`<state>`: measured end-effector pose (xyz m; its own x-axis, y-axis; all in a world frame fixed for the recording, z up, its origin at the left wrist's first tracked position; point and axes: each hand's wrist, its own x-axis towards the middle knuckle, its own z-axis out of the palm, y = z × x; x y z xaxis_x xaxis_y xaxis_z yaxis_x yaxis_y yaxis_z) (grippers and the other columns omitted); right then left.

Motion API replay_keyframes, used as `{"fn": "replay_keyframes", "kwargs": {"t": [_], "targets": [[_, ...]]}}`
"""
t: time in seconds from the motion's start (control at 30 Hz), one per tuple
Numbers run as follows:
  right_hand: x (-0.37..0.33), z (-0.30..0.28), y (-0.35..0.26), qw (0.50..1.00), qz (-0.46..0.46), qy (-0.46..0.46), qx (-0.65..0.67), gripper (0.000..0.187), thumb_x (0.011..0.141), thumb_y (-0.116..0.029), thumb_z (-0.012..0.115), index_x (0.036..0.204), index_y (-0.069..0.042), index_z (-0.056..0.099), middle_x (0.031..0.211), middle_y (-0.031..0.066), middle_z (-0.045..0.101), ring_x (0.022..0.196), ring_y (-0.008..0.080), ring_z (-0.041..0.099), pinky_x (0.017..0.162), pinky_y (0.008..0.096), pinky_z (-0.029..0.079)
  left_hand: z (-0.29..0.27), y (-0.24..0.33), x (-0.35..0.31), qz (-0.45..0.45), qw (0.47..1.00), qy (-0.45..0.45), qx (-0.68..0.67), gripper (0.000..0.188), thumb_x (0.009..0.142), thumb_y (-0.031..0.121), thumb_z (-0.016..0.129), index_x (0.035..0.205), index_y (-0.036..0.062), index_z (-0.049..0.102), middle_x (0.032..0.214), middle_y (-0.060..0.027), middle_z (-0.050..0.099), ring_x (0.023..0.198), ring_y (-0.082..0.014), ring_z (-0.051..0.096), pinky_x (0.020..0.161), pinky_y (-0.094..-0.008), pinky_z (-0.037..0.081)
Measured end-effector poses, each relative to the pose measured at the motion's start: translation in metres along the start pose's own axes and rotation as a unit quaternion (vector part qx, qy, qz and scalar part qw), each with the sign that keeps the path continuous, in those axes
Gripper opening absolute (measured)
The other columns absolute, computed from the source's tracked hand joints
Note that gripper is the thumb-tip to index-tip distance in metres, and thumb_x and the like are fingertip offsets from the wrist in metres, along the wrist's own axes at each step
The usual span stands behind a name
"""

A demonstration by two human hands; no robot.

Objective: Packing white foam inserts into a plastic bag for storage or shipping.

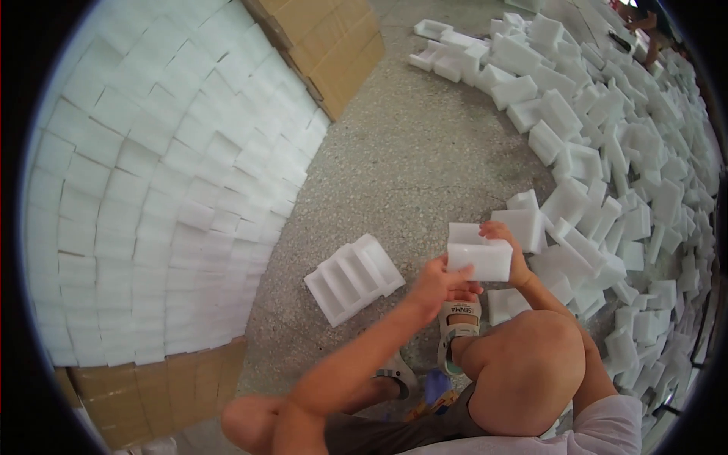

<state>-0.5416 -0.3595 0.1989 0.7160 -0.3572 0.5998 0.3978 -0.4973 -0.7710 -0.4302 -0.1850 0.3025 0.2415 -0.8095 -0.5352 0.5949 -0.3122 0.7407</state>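
Between my two hands is a small white foam box (485, 259), its hollow side facing up and away. My left hand (435, 287) grips its near left corner, with the thumb along the front wall. At the right end, the fingers of my right hand (509, 246) curl over the far edge. The box is above my sandalled foot. On the floor to the left of my hands, several similar white foam boxes (353, 279) stand side by side in a short row, openings up.
A tall stack of white foam boxes (167, 182) rises at left, with brown cardboard boxes (345, 57) beyond it and cardboard (163, 390) below. Loose foam boxes (588, 152) form a big heap at right. Another person's arm (652, 42) shows at far right. Grey speckled floor (402, 152) lies between.
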Motion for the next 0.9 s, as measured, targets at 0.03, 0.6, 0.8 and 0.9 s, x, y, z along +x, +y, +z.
{"fn": "replay_keyframes", "kwargs": {"t": [0.03, 0.6, 0.8, 0.9], "targets": [[0.003, -0.004, 0.005, 0.996, 0.008, -0.044, -0.076, 0.056, 0.063, -0.014, 0.074, 0.113, -0.006, 0.048, 0.115, 0.0152, 0.051, 0.113, 0.0357, 0.045, 0.096, 0.0438, 0.034, 0.000, -0.009, 0.005, 0.005, 1.000, 0.008, -0.005, 0.058, 0.084, 0.039, 0.060, 0.123, 0.0015, 0.040, 0.072, -0.0129, 0.060, 0.070, -0.0206, 0.064, 0.055, -0.0305, 0.050], [0.040, 0.020, 0.022, 0.765, -0.083, -0.359, -0.529, 0.007, 0.068, -0.015, 0.057, 0.066, -0.011, 0.063, 0.102, 0.0037, 0.058, 0.122, 0.0278, 0.038, 0.105, 0.0633, 0.011, -0.117, -0.134, 0.044, 0.164, 0.585, 0.291, 0.739, 0.040, 0.076, 0.015, 0.056, 0.112, -0.0019, 0.052, 0.087, -0.0242, 0.060, 0.108, -0.0420, 0.045, 0.099, -0.0594, 0.018], [0.049, 0.120, 0.057, 0.860, -0.127, -0.351, -0.348, 0.005, 0.065, -0.015, 0.060, 0.062, -0.014, 0.063, 0.120, 0.0046, 0.049, 0.125, 0.0280, 0.032, 0.106, 0.0593, 0.013, -0.129, -0.140, 0.036, 0.224, 0.525, 0.312, 0.760, 0.036, 0.074, 0.008, 0.054, 0.108, -0.0015, 0.054, 0.078, -0.0195, 0.059, 0.099, -0.0362, 0.050, 0.100, -0.0580, 0.021], [0.038, 0.140, 0.064, 0.879, -0.097, -0.346, -0.313, 0.003, 0.065, -0.013, 0.062, 0.063, -0.015, 0.064, 0.129, 0.0048, 0.043, 0.126, 0.0294, 0.030, 0.106, 0.0580, 0.013, -0.134, -0.138, 0.028, 0.217, 0.517, 0.314, 0.766, 0.034, 0.073, 0.008, 0.053, 0.106, -0.0014, 0.054, 0.076, -0.0174, 0.059, 0.097, -0.0335, 0.051, 0.100, -0.0579, 0.022]]}}
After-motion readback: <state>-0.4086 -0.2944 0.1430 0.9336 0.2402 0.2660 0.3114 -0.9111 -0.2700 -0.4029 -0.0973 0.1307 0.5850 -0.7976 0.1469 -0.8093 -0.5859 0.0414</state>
